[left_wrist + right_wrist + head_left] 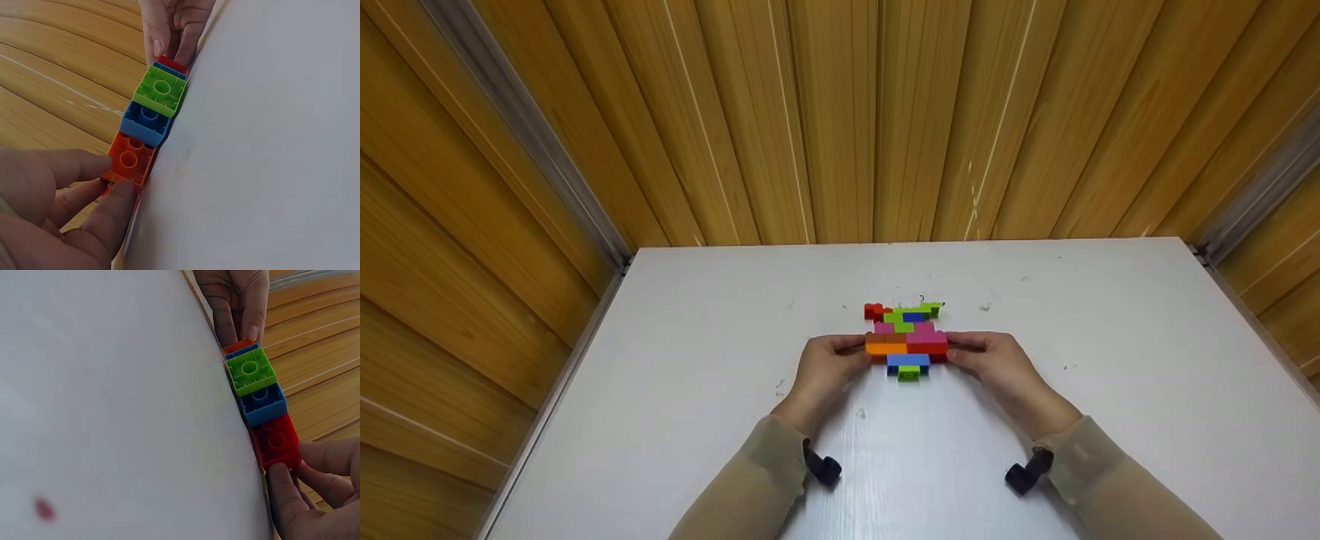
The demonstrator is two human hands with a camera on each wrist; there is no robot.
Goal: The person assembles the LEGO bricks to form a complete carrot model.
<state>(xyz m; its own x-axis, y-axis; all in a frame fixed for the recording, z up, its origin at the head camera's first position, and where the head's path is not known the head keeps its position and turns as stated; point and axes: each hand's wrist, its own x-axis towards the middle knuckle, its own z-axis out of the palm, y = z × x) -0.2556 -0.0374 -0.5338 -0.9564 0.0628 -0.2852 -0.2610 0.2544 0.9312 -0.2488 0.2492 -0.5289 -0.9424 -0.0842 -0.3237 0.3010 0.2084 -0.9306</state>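
Note:
A model of joined toy building bricks lies on the white table between both hands. Its near end shows a blue brick with a green brick in front, their hollow undersides facing the person. My left hand pinches the orange brick on the model's left side between thumb and fingers. On the opposite side my right hand grips the red brick the same way. Pink, blue, green and red bricks make up the farther part, narrowing and then spreading at the far end.
The white table bears small dark marks and scuffs. Behind it rises a wood-patterned corrugated wall, with similar panels left and right. A black wrist strap piece hangs from the left sleeve, another from the right.

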